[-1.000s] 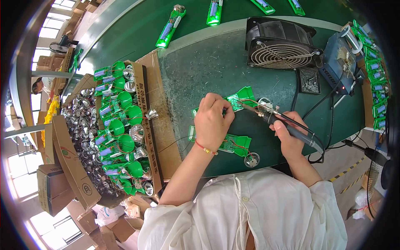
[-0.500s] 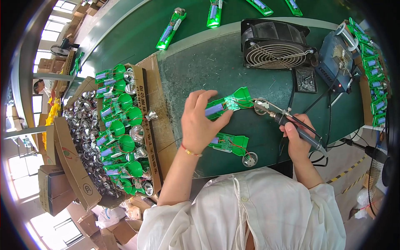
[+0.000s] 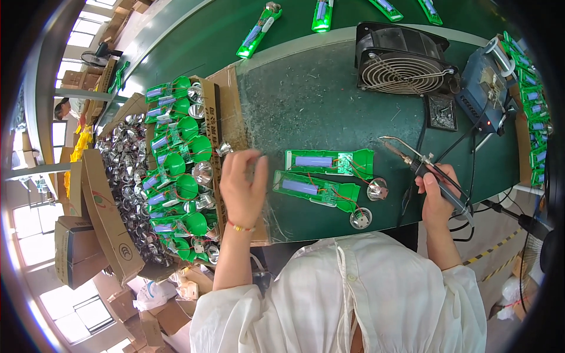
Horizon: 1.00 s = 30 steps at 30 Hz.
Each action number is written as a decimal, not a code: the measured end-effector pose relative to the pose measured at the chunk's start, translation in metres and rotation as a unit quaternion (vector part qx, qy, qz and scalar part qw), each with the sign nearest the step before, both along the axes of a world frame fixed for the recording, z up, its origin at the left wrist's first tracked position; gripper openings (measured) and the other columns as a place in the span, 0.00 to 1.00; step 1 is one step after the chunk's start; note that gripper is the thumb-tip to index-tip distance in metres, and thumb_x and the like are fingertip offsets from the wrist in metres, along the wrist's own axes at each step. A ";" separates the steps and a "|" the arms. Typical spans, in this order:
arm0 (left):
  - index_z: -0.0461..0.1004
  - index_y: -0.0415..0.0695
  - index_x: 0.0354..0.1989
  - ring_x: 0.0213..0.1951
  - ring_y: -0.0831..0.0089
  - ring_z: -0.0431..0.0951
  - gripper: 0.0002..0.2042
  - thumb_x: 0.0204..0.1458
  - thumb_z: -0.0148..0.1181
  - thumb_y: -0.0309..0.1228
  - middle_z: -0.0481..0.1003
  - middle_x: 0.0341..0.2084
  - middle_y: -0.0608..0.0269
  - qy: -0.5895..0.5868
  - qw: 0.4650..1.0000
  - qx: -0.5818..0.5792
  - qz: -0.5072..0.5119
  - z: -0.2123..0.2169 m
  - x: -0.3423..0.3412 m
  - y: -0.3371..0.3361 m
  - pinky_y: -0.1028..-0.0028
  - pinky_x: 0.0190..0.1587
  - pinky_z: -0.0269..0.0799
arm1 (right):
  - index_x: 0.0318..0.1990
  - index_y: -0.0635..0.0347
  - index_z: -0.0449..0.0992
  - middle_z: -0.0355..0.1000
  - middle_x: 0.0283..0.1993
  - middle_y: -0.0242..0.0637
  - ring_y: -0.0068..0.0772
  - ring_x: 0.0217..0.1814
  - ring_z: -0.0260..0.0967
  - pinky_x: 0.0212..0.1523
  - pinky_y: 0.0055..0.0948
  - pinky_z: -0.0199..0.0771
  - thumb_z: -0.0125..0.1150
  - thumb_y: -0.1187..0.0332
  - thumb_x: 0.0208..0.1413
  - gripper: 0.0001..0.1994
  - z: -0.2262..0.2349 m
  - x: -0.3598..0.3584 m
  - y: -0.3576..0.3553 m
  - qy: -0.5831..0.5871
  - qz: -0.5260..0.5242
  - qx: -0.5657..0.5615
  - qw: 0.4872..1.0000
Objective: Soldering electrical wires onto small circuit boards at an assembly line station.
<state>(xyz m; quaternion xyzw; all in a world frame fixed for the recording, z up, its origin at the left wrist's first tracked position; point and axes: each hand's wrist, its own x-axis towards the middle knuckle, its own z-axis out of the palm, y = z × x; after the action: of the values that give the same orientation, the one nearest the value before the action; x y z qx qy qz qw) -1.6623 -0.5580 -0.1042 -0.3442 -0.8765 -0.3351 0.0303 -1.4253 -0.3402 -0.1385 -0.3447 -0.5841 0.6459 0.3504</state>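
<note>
My right hand [image 3: 438,191] grips a soldering iron [image 3: 432,175] with a thin metal tube along its side, its tip raised over the bench. My left hand [image 3: 240,191] is empty, its fingers loosely apart, over the cardboard at the bench's left side. Between my hands lie two open green flashlight housings, the farther one [image 3: 362,162] above the nearer one [image 3: 344,194]. Each holds a purple battery cell and a small circuit board. Thin red wires lead to silver reflectors, one [image 3: 377,189] beside the farther housing and the other [image 3: 361,218] below the nearer.
At left, a cardboard box [image 3: 219,112] holds several green housings and many silver reflectors. A black fan [image 3: 403,59], a small black tray [image 3: 441,112] and a blue soldering station [image 3: 479,88] with cables stand at back right. Lit green housings [image 3: 259,30] lie beyond the bench edge.
My left hand has let go of the farther housing and moved left toward the box. The soldering iron has drawn back right, away from that housing's reflector. The view has shifted slightly.
</note>
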 end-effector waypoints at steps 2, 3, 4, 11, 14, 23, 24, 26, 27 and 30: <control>0.70 0.39 0.29 0.26 0.59 0.70 0.02 0.48 0.53 0.24 0.70 0.23 0.56 0.017 0.998 -0.055 0.029 0.000 0.002 -0.022 0.69 0.31 0.67 | 0.34 0.67 0.68 0.68 0.31 0.36 0.22 0.28 0.69 0.24 0.15 0.66 0.57 0.74 0.49 0.07 0.001 0.000 -0.002 0.004 0.003 0.004 1.000; 0.71 0.39 0.30 0.26 0.57 0.71 0.03 0.49 0.52 0.25 0.71 0.23 0.56 -0.028 0.995 -0.098 0.015 0.001 0.003 -0.034 0.69 0.31 0.67 | 0.34 0.67 0.68 0.68 0.31 0.36 0.22 0.28 0.69 0.24 0.15 0.66 0.57 0.74 0.49 0.07 0.001 -0.002 -0.004 0.006 0.006 0.002 1.000; 0.71 0.39 0.30 0.26 0.56 0.71 0.04 0.50 0.50 0.25 0.71 0.23 0.55 -0.073 0.988 -0.139 0.001 0.000 0.004 -0.046 0.69 0.31 0.67 | 0.33 0.67 0.68 0.68 0.30 0.36 0.22 0.28 0.69 0.25 0.15 0.66 0.57 0.74 0.49 0.07 0.002 -0.003 -0.005 0.010 0.019 0.002 1.000; 0.64 0.37 0.52 0.36 0.77 0.71 0.15 0.58 0.41 0.29 0.74 0.32 0.62 -0.490 0.858 0.116 -0.099 0.011 0.008 -0.045 0.78 0.40 0.65 | 0.33 0.67 0.68 0.69 0.29 0.37 0.23 0.27 0.70 0.26 0.16 0.68 0.57 0.74 0.48 0.07 0.004 -0.007 -0.020 0.012 0.041 0.000 0.999; 0.62 0.36 0.53 0.39 0.79 0.69 0.17 0.57 0.45 0.27 0.72 0.37 0.61 -0.509 0.823 0.230 -0.105 0.007 0.001 -0.043 0.81 0.42 0.63 | 0.33 0.68 0.68 0.69 0.30 0.37 0.23 0.27 0.70 0.26 0.17 0.69 0.57 0.73 0.48 0.07 0.003 -0.003 -0.023 0.007 0.037 -0.002 0.999; 0.74 0.36 0.30 0.29 0.81 0.71 0.05 0.50 0.54 0.24 0.74 0.28 0.62 -0.232 0.964 0.118 -0.052 0.003 0.010 -0.015 0.81 0.33 0.67 | 0.33 0.68 0.69 0.68 0.29 0.37 0.23 0.28 0.69 0.29 0.19 0.69 0.58 0.73 0.47 0.08 0.006 0.006 -0.020 0.008 0.036 -0.018 0.999; 0.74 0.36 0.30 0.29 0.81 0.71 0.05 0.50 0.54 0.24 0.74 0.28 0.62 -0.231 0.964 0.118 -0.053 0.006 0.010 -0.009 0.81 0.33 0.67 | 0.33 0.68 0.69 0.68 0.29 0.37 0.23 0.28 0.69 0.29 0.19 0.69 0.58 0.73 0.47 0.08 0.007 0.007 -0.019 0.009 0.036 -0.018 0.999; 0.71 0.35 0.30 0.25 0.80 0.71 0.06 0.52 0.53 0.26 0.74 0.24 0.60 -0.184 0.981 0.028 -0.048 0.010 0.011 0.002 0.80 0.30 0.67 | 0.32 0.68 0.69 0.68 0.29 0.36 0.23 0.28 0.69 0.29 0.19 0.69 0.58 0.73 0.47 0.08 0.008 0.008 -0.019 0.003 0.038 -0.010 0.999; 0.71 0.35 0.30 0.25 0.80 0.71 0.06 0.52 0.53 0.26 0.74 0.24 0.60 -0.184 0.981 0.028 -0.050 0.010 0.012 0.005 0.80 0.30 0.67 | 0.32 0.68 0.69 0.68 0.29 0.36 0.23 0.28 0.69 0.29 0.19 0.69 0.58 0.73 0.47 0.08 0.008 0.009 -0.019 0.003 0.036 -0.010 0.999; 0.69 0.36 0.31 0.24 0.79 0.72 0.07 0.53 0.50 0.29 0.73 0.21 0.59 -0.293 0.954 0.057 -0.037 0.010 0.012 0.011 0.79 0.29 0.67 | 0.32 0.68 0.69 0.68 0.30 0.36 0.23 0.28 0.69 0.29 0.19 0.70 0.58 0.73 0.47 0.08 0.007 0.013 -0.017 0.003 0.033 -0.013 0.999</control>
<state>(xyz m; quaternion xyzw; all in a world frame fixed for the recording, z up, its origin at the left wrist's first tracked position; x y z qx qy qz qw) -1.6500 -0.5470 -0.0937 -0.2609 -0.8129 -0.4713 -0.2214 -1.4118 -0.3575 -0.1318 -0.3275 -0.5854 0.6660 0.3263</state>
